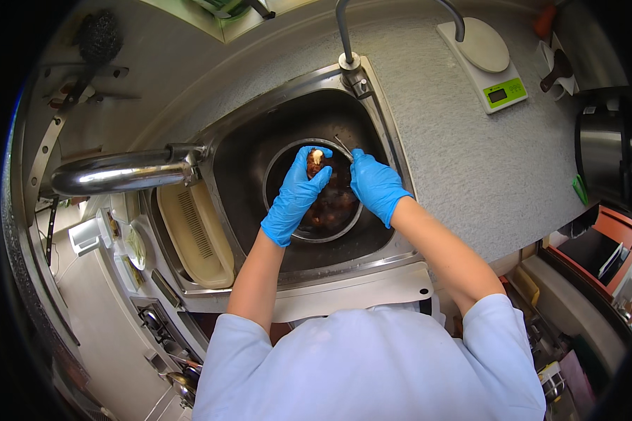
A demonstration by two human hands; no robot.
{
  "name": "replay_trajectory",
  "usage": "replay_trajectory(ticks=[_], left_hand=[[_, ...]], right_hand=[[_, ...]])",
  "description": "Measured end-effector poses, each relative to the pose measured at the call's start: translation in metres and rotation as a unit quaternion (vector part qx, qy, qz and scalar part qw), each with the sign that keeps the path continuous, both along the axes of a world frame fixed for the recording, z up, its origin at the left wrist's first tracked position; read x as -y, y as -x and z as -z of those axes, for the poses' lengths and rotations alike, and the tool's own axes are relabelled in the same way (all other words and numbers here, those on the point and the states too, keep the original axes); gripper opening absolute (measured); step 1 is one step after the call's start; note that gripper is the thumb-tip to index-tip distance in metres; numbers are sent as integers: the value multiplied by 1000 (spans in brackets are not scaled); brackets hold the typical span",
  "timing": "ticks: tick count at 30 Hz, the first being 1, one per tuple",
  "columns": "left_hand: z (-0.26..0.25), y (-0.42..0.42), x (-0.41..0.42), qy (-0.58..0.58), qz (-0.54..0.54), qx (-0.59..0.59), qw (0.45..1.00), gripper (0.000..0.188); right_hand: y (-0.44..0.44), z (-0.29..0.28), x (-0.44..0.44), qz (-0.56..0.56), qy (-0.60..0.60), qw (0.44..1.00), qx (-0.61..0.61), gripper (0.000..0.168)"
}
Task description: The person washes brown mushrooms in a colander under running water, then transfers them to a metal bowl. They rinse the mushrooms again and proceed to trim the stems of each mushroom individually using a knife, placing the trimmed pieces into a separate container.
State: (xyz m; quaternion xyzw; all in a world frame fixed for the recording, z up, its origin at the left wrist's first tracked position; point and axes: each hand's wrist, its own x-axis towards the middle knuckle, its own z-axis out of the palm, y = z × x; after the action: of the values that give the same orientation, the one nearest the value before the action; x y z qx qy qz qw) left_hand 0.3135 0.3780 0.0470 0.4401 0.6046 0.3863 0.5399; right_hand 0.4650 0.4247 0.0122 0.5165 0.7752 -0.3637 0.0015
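Note:
My left hand point(304, 181), in a blue disposable glove, grips a wet brown piece of food point(312, 168) with a pale patch at its upper end. I cannot tell its exact kind. Also gloved in blue, my right hand point(375, 181) is closed around a slim metal tool point(343, 146), whose thin tip points up and left; its type is unclear. Both hands are over a round metal bowl point(324, 240) inside the stainless steel sink point(253, 142). Dark liquid point(339, 202) with brown lumps, partly hidden by my hands, lies in the bowl.
A chrome faucet point(121, 171) reaches in at the left, above a beige drain tray point(192, 231). A slim grey spout point(343, 31) rises behind the sink. On the right counter are a white kitchen scale point(484, 58) and a dark metal appliance point(603, 152).

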Motion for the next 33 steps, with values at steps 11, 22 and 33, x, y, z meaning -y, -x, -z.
replay_trajectory(ticks=[11, 22, 33], left_hand=[[18, 16, 19, 120, -68, 126, 982, 27], [146, 33, 53, 159, 83, -416, 892, 28], [144, 62, 78, 155, -249, -145, 945, 24]], right_hand=[[-36, 11, 30, 164, 192, 940, -230, 26], [-7, 58, 33, 109, 62, 957, -261, 52], [15, 26, 39, 147, 499, 847, -111, 51]])
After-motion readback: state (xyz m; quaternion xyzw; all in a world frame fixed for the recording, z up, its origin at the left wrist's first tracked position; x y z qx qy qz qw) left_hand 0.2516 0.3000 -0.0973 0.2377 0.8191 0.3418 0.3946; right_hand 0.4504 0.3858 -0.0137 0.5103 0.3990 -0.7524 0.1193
